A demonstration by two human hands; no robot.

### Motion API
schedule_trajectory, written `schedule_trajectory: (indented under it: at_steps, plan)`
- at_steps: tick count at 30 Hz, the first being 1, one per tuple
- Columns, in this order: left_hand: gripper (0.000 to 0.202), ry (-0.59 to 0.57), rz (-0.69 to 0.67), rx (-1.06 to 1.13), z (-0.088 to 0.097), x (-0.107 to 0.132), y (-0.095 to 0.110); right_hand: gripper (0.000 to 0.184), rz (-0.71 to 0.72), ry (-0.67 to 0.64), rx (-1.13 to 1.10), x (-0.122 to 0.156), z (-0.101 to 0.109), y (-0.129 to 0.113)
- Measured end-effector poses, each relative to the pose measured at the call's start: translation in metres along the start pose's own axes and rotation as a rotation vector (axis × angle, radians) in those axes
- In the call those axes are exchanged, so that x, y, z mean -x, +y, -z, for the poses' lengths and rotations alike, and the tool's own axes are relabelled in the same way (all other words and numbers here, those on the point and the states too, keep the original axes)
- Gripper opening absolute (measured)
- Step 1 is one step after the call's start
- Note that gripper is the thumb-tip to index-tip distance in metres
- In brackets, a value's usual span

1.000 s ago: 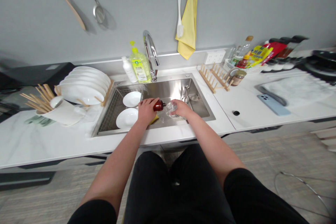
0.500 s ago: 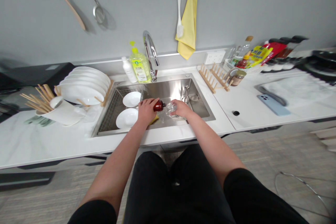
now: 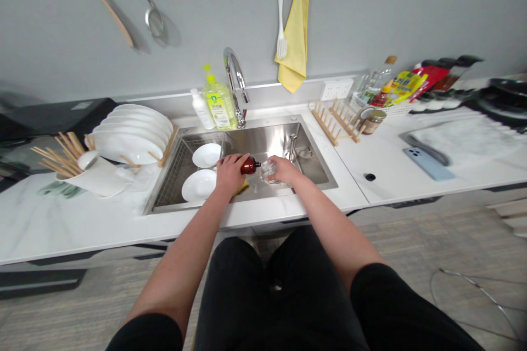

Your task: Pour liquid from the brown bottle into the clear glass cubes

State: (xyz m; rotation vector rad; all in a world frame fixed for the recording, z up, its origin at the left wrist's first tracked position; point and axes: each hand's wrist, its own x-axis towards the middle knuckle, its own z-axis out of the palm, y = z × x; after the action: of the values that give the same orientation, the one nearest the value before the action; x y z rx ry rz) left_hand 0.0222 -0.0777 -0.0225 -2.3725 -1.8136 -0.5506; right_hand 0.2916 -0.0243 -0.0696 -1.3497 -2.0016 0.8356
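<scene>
Over the sink (image 3: 263, 196), my left hand (image 3: 231, 170) is closed round a dark reddish-brown bottle (image 3: 249, 165). The bottle is tilted onto its side, its neck pointing right. My right hand (image 3: 282, 169) holds a clear glass (image 3: 269, 170), its fingers wrapped round it, close to the bottle's mouth. Whether the two touch I cannot tell. A yellow sponge or cloth (image 3: 242, 187) lies partly hidden under my left hand. Left of that hand, a white bowl (image 3: 207, 155) and a white plate (image 3: 200, 185) rest in the sink's left side.
Behind the sink stand the faucet (image 3: 234, 74), a green soap bottle (image 3: 220, 104) and a white bottle (image 3: 201, 108). White plates (image 3: 132, 131) and a chopstick holder (image 3: 96, 178) are at left. Rightward are a wooden rack (image 3: 337, 120), a jar (image 3: 374, 122) and a phone (image 3: 428, 163).
</scene>
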Motion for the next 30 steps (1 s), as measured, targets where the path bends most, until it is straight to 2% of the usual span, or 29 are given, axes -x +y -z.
schedule_trajectory:
  at_steps: [30]
  plan:
    - [0.072,0.002,-0.007,0.014,0.0020,0.0007,0.0015,0.065,-0.003,-0.006,0.001,0.0026,0.0018,-0.0056]
